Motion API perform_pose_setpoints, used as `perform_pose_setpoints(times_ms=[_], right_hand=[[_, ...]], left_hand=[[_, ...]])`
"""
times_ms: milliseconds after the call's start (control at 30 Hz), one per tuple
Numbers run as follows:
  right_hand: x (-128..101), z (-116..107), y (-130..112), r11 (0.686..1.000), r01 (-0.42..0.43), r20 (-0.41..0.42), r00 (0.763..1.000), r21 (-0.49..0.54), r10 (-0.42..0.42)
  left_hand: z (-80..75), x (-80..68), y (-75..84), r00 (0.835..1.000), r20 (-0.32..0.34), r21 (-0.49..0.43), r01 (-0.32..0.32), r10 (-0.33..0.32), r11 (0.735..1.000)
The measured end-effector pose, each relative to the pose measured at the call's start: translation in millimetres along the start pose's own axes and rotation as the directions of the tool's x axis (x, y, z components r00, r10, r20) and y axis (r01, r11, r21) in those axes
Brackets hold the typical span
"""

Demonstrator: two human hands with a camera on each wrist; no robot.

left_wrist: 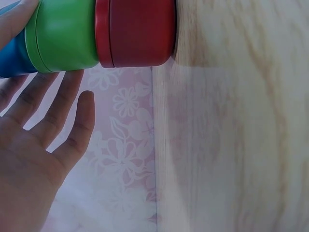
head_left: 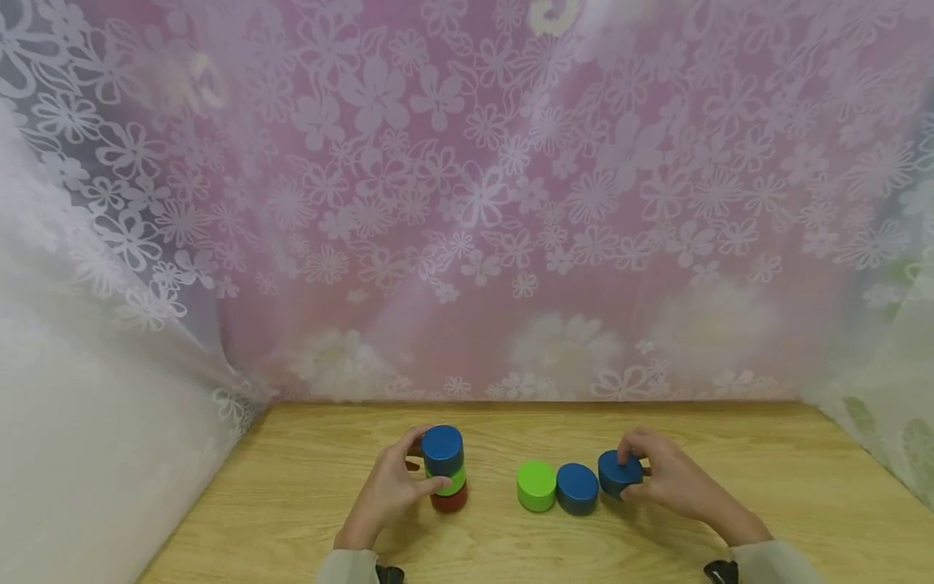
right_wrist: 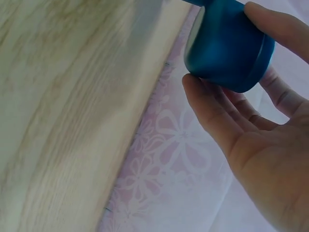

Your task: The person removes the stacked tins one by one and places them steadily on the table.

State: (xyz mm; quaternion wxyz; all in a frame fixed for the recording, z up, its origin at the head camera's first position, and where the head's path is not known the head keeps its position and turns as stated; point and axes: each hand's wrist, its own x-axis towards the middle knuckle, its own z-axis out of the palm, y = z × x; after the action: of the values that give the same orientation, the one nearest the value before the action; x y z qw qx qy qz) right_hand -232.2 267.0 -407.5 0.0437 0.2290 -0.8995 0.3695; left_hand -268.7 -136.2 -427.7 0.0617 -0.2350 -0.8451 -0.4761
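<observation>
Three round tins stand stacked on the wooden table (head_left: 306, 503): a blue tin (head_left: 442, 446) on a green tin (head_left: 456, 482) on a red tin (head_left: 448, 501). My left hand (head_left: 396, 485) is at the stack's left side, thumb against the green tin, fingers nearly straight. The left wrist view shows the red tin (left_wrist: 137, 31), the green tin (left_wrist: 65, 36) and my left hand's spread fingers (left_wrist: 72, 111) beside them. My right hand (head_left: 667, 478) grips another blue tin (head_left: 619, 473), seen in the right wrist view as the blue tin (right_wrist: 224, 46) between my right hand's thumb and fingers (right_wrist: 217, 111).
A loose green tin (head_left: 536, 485) and a loose blue tin (head_left: 576, 488) sit side by side between the hands. A pink flowered curtain (head_left: 474, 203) closes off the table's back and sides. The table's far edge runs just behind the tins.
</observation>
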Motion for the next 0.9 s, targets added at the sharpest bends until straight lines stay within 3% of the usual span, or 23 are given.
perform_pose_setpoints(times_ms=[367,900], right_hand=[[1.9,2.6,8.8,1.0,-0.029,0.105,0.994,-0.012,0.03],[0.6,5.3,9.3,0.999,-0.05,0.164,0.985,-0.015,0.052]], left_hand=[[-0.7,1.3,1.2,1.0,0.002,-0.008,-0.003,0.003,1.0],[0.8,-1.4,2.1,1.0,-0.007,-0.022,0.003,-0.004,1.0]])
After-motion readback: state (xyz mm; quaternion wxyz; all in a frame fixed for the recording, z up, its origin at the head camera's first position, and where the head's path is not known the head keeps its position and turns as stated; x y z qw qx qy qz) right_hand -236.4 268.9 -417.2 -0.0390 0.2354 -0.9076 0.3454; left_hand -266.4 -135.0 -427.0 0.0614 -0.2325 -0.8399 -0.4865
